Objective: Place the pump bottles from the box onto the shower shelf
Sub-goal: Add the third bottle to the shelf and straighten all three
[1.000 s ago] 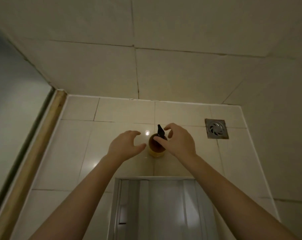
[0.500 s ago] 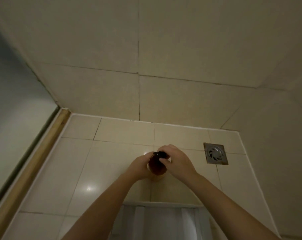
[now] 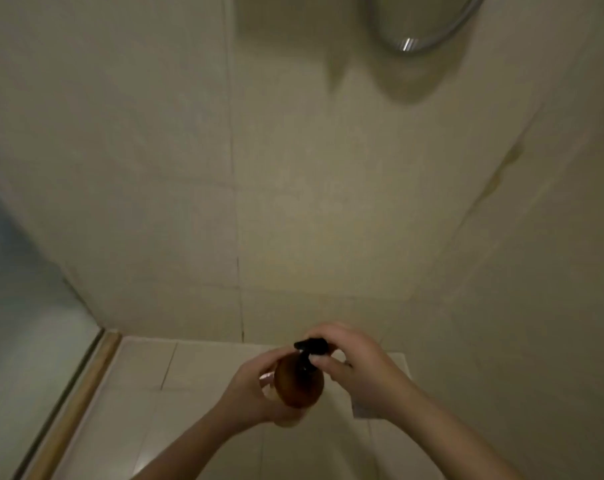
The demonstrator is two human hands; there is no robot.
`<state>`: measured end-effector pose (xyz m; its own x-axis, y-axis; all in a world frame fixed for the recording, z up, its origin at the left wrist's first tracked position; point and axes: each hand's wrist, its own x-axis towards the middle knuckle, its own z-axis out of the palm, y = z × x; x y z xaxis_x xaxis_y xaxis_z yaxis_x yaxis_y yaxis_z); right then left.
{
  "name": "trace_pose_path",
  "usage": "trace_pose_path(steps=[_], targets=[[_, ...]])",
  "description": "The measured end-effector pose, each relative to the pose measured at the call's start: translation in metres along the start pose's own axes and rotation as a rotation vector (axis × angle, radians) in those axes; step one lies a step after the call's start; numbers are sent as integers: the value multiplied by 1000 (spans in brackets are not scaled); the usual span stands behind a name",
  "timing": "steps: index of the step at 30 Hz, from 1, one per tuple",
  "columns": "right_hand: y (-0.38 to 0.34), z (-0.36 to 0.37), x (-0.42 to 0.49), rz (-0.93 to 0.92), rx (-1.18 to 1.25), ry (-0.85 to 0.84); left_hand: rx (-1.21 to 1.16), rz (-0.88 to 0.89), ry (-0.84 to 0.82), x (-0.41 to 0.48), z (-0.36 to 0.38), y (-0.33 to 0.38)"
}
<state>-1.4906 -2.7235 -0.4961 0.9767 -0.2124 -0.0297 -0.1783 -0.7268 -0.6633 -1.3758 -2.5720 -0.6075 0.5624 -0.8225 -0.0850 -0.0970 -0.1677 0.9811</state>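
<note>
The left hand is gripping the amber pump bottle around its body from the left, while the right hand is pinching its black pump head from the right. The bottle is sitting between both hands, tilted, above the tiled floor. The tiled wall is rising beyond, with a shower hose looping at the far right.

The head-worn camera is looking forward and a little down into a shower corner, facing the tiled wall, which is filling the frame from 9 through 12 to 3 o'clock. Its wide lens is bending the grout lines outward. The floor is showing only low, from 6 to 8 o'clock, and a glass panel is closing off 9 o'clock. The left hand and right hand are sitting near the lens at 6 o'clock, forearms entering from the bottom edge.
</note>
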Motion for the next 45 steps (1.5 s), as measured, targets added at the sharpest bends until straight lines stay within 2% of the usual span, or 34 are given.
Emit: trace_pose_path(steps=[4, 11, 15, 19, 22, 26, 29, 32, 40, 45], targets=[[-98, -125, -29, 8, 8, 77, -66, 2, -103, -21, -9, 159], [-290, -352, -88, 12, -15, 225, -201, -9, -174, -68, -25, 458], [-383, -463, -126, 9, -43, 331, -191, 98, -189, -88, -24, 602], [-446, -537, -156, 21, -130, 455, -80, 258, -279, -87, -17, 700], [-471, -575, -173, 35, -146, 577, -11, 375, -287, -77, -5, 749], [-491, -617, -190, 55, -220, 723, 21, 438, -355, -60, 18, 799], [-492, -644, -201, 98, -234, 809, 15, 505, -428, -44, 39, 831], [-486, -669, -208, 141, -288, 875, 11, 560, -433, -25, 65, 855], [-451, -708, -211, 252, -388, 948, 81, 631, -420, 28, 120, 875], [-412, -716, -203, 275, -390, 949, 130, 603, -376, 64, 145, 863]])
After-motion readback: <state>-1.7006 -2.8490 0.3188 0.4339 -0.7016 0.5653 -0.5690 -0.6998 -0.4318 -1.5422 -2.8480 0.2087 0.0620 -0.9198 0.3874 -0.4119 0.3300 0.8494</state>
